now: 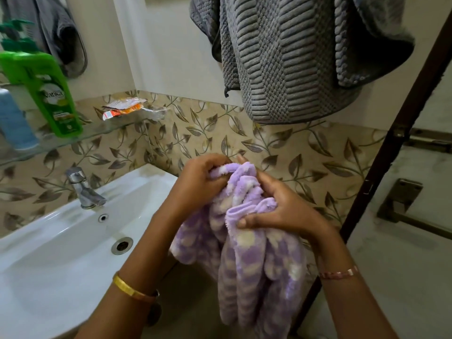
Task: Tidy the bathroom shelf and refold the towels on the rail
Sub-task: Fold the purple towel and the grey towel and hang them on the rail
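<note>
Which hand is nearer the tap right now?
Left. The left hand grips the purple towel just right of the tap; the right hand grips it farther right.

Sink (pixel 49 241) left, shelf (pixel 97 133) above it — held towel (pixel 249 253) right, hanging towel (pixel 293 57) above.

1 legible text found. At the left of the frame, the tall bright green plastic pump bottle (pixel 46 91) standing on the clear glass wall shelf (pixel 107 129) carries the brand word "Vatika" in white lettering on its front label. Smaller print lower on that label is blurred. Printing on the crumpled orange and white sachets (pixel 122 107) further along the shelf is illegible.
</note>
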Action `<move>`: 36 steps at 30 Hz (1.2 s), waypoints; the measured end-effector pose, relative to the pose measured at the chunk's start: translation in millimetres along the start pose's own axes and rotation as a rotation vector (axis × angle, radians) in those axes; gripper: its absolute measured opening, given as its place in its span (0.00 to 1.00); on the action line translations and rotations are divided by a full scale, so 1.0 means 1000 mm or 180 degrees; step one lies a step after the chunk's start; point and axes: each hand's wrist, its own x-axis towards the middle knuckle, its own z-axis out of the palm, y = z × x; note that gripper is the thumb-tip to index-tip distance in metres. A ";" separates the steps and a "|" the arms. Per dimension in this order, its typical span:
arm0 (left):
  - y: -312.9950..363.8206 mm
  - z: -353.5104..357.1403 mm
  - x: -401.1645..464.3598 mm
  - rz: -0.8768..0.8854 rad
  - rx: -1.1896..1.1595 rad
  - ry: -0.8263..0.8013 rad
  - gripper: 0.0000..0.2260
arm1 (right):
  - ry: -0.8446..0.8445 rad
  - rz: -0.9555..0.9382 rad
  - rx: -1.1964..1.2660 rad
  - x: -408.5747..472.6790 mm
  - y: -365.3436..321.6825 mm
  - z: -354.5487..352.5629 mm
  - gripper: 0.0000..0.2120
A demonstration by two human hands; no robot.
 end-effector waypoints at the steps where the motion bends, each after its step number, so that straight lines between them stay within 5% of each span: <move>1: 0.002 -0.003 0.001 0.0035 -0.0013 -0.0024 0.12 | 0.0009 -0.0014 0.0191 -0.001 -0.002 0.002 0.35; 9: 0.012 -0.007 -0.005 -0.0174 -0.0903 -0.0486 0.04 | 0.0818 0.0105 0.0825 0.003 0.000 0.004 0.11; 18: -0.050 -0.018 -0.044 -0.1582 -0.1569 -0.0012 0.05 | 0.1307 0.0269 0.1344 -0.007 0.013 -0.034 0.16; 21: -0.048 -0.014 -0.050 -0.1595 -0.2281 0.0295 0.03 | 0.1119 0.0344 0.1391 -0.004 0.018 -0.031 0.14; 23: -0.038 -0.012 -0.048 -0.1371 -0.2792 0.0310 0.11 | 0.1175 0.0407 0.1095 0.001 0.022 -0.026 0.16; 28: -0.012 -0.002 -0.030 -0.1157 -0.2447 0.0538 0.07 | 0.2500 0.0679 -0.1050 0.018 0.036 -0.016 0.21; 36: 0.003 0.035 -0.025 -0.1674 -0.2095 0.0374 0.09 | 0.2211 0.1170 -0.0360 0.022 0.031 -0.009 0.10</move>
